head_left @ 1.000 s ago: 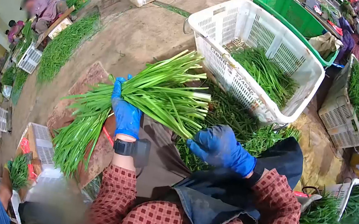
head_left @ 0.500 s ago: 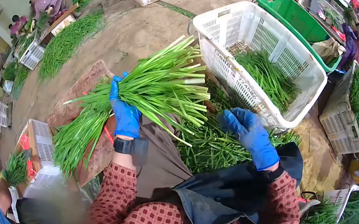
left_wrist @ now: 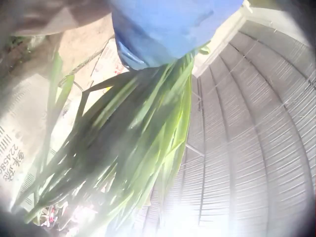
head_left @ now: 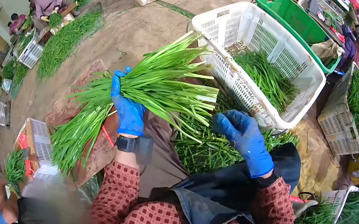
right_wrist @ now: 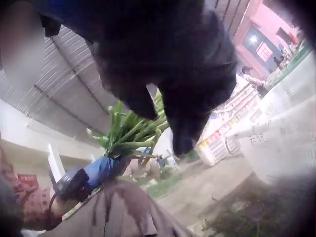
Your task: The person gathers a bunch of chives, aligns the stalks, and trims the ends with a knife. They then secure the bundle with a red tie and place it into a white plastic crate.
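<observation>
A thick bunch of garlic chives (head_left: 166,78) lies across my left hand (head_left: 130,113), which grips it around the middle in its blue glove. The pale cut ends fan out to the right, and the leaf tips droop down at the left. Long leaves hang beyond the blue glove (left_wrist: 163,29) in the left wrist view. My right hand (head_left: 246,138), gloved too, hovers just right of the cut ends with its fingers loosely bent and nothing visible in them. In the right wrist view its fingers (right_wrist: 190,111) look dark against the light. Below it lies a pile of loose greens (head_left: 205,155).
A white crate (head_left: 238,77) with some chives stands ahead, a green crate (head_left: 296,20) behind it. Another filled crate (head_left: 342,131) is at the right. A reddish board (head_left: 62,108) lies under the drooping leaves. Far left, people sit by a long heap of greens (head_left: 66,44).
My right hand was pinching at a stalk end, then drew off to the right with fingers loosened, and has since stayed near the cut ends. The left hand keeps holding the bunch, tilting it slightly.
</observation>
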The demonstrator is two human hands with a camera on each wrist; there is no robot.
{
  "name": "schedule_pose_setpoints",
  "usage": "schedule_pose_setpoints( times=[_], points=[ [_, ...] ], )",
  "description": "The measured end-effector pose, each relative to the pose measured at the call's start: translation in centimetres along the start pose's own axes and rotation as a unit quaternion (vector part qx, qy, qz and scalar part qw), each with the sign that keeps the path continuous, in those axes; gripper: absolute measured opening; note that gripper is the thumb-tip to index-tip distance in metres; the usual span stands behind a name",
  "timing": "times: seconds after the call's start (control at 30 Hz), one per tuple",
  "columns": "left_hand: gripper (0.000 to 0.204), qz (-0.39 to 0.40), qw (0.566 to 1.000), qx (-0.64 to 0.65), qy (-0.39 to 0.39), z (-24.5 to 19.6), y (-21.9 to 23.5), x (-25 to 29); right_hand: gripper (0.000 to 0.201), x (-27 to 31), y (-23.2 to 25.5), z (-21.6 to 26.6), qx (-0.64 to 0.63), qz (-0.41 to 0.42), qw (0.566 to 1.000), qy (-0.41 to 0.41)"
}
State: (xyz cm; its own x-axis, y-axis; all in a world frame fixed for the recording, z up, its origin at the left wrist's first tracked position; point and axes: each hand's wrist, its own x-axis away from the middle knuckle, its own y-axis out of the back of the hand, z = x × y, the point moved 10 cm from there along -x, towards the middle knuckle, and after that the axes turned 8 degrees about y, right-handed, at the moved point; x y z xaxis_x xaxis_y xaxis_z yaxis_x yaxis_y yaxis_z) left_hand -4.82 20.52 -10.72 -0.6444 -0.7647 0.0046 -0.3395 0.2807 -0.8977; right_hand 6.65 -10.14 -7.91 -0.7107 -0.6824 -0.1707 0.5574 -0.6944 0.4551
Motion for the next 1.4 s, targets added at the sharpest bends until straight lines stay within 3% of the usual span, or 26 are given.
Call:
schedule_pose_setpoints(
  times=[0.07,0.1,0.17,0.23,0.3,0.33,0.37,0.4,0.43,0.47,0.5,0.53,0.57,0.63,0.67,0.73,0.77,0.8,0.97,1.03,1.07,1.1,1.2,1.23,1.27,1.4],
  points=[
    [0.015,-0.005,1.000,0.006,0.005,0.7,0.2,0.0,0.041,0.0,-2.5,1.6,-0.151,0.028,0.988,-0.023],
    [0.015,-0.010,1.000,0.011,0.007,1.1,0.2,0.1,0.041,-0.7,-2.2,4.9,-0.007,0.027,0.998,0.056],
    [0.014,0.022,0.999,0.019,0.034,2.0,-0.7,0.4,0.039,-1.6,-4.3,3.6,0.061,0.066,0.996,0.003],
    [0.015,0.071,0.997,0.010,0.028,1.8,-0.9,0.0,0.037,-1.8,-5.6,1.8,0.018,0.046,0.999,0.020],
    [0.016,0.051,0.998,0.021,0.029,1.4,-0.4,0.0,0.035,-1.8,-6.7,1.2,-0.025,0.033,0.998,0.041],
    [0.018,0.044,0.998,0.023,0.031,1.2,-0.6,0.3,0.033,-1.5,-6.2,0.0,-0.224,-0.038,0.974,-0.004],
    [0.021,0.037,0.998,0.025,0.035,1.3,-0.6,0.5,0.031,-1.1,-6.1,-1.7,-0.410,-0.108,0.904,-0.050],
    [0.017,0.097,0.995,0.015,-0.002,0.3,-0.4,-0.2,0.030,-0.9,-4.6,-5.0,-0.314,-0.111,0.942,-0.049],
    [0.017,0.097,0.995,0.016,-0.003,-0.1,-0.2,-0.2,0.031,-0.2,-2.4,-3.7,-0.303,-0.085,0.939,-0.141],
    [0.017,0.076,0.996,0.040,0.005,-0.5,0.5,-0.4,0.032,0.3,-0.6,-4.8,-0.275,-0.103,0.945,-0.146],
    [0.017,0.055,0.996,0.063,0.014,-0.9,1.1,-0.5,0.034,0.4,1.7,-5.5,-0.078,-0.087,0.991,-0.071],
    [0.017,0.034,0.996,0.072,0.033,-1.1,1.7,-0.5,0.036,0.5,2.5,-8.3,0.177,-0.055,0.982,-0.017],
    [0.017,0.036,0.996,0.073,0.037,-1.3,1.8,-0.5,0.037,1.3,2.9,-8.8,0.293,0.006,0.956,-0.010],
    [0.017,0.029,0.997,0.048,0.049,-1.2,2.1,-1.0,0.038,3.3,1.2,-9.4,0.449,0.252,0.857,-0.038],
    [0.018,0.037,0.997,0.046,0.051,-1.3,2.7,-1.6,0.038,3.1,1.1,-8.9,0.448,0.251,0.857,-0.038],
    [0.018,0.029,0.996,0.059,0.053,-1.2,2.9,-1.6,0.039,1.0,1.9,-3.3,0.175,0.044,0.979,0.099],
    [0.019,0.023,0.995,0.073,0.058,-0.9,2.9,-1.7,0.043,0.5,0.6,-4.1,-0.066,0.061,0.996,0.005],
    [0.018,0.051,0.994,0.077,0.060,-0.8,2.8,-1.9,0.043,0.3,-0.8,-1.5,-0.257,0.079,0.963,-0.027],
    [0.017,0.051,0.998,0.016,0.043,0.5,0.7,-0.9,0.039,-1.9,-7.0,1.8,-0.429,0.087,0.899,-0.030],
    [0.016,0.061,0.996,0.022,0.069,1.2,0.6,-1.0,0.034,-1.3,-7.2,-0.1,-0.337,0.070,0.933,-0.105],
    [0.016,0.049,0.997,0.007,0.063,1.3,1.0,-1.1,0.028,-1.0,-7.4,0.4,-0.407,0.015,0.912,-0.056],
    [0.016,0.050,0.997,0.005,0.063,1.4,0.8,-1.1,0.024,-0.7,-6.2,1.6,-0.259,-0.026,0.964,0.056],
    [0.020,0.089,0.993,-0.055,0.058,1.7,-0.2,-0.8,0.023,0.7,-5.9,2.0,-0.164,-0.041,0.981,0.093],
    [0.020,0.088,0.993,-0.056,0.057,1.9,-0.2,-0.7,0.023,0.8,-5.9,1.0,-0.343,-0.078,0.936,0.022],
    [0.020,0.085,0.994,-0.036,0.065,2.3,-0.1,-0.7,0.024,1.1,-6.5,-0.2,-0.508,-0.112,0.853,-0.051],
    [0.020,0.070,0.995,-0.001,0.071,2.9,0.1,-1.1,0.021,0.4,-5.3,-0.4,-0.529,-0.125,0.840,-0.008]
  ],
)
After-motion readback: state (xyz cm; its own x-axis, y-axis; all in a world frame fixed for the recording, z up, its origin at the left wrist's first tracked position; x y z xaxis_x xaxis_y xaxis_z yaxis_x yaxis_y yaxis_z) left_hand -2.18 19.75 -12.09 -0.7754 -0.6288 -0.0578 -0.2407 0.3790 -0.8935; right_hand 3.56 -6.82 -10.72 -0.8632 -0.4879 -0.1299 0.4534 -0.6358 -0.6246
